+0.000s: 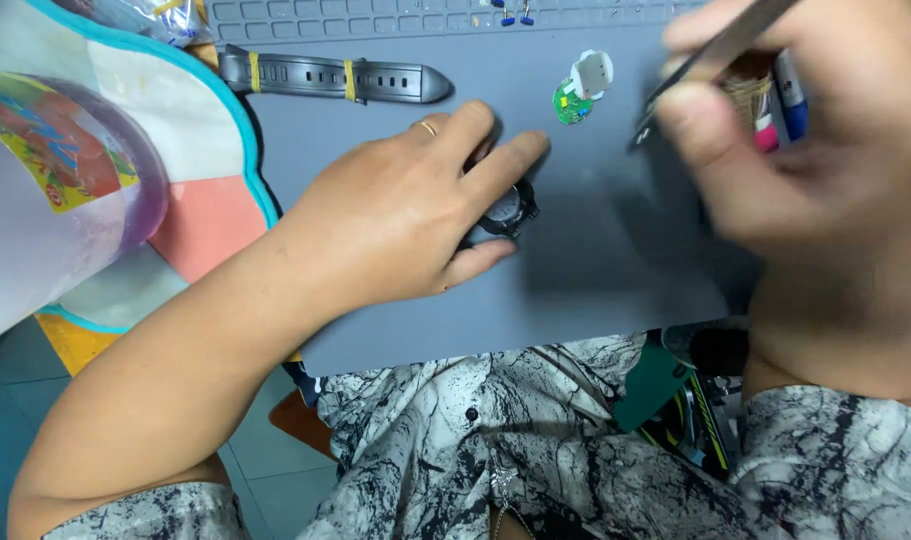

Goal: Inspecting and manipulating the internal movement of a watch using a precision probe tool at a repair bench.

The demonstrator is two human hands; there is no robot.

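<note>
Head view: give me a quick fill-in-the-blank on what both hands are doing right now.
1. The left hand presses a small black ____ against the grey mat.
2. The right hand grips slim metal ____.
3. A black strap bound by two ____ bands lies beyond the left hand.

Missing words: watch case; tweezers; yellow

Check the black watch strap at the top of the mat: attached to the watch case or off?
Off. The watch strap lies alone on the grey mat, well apart from the watch case under the left hand.

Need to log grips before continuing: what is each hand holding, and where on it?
The left hand pins a black watch case by its sides. The right hand pinches metal tweezers along the shaft, tip free; it is blurred.
</note>
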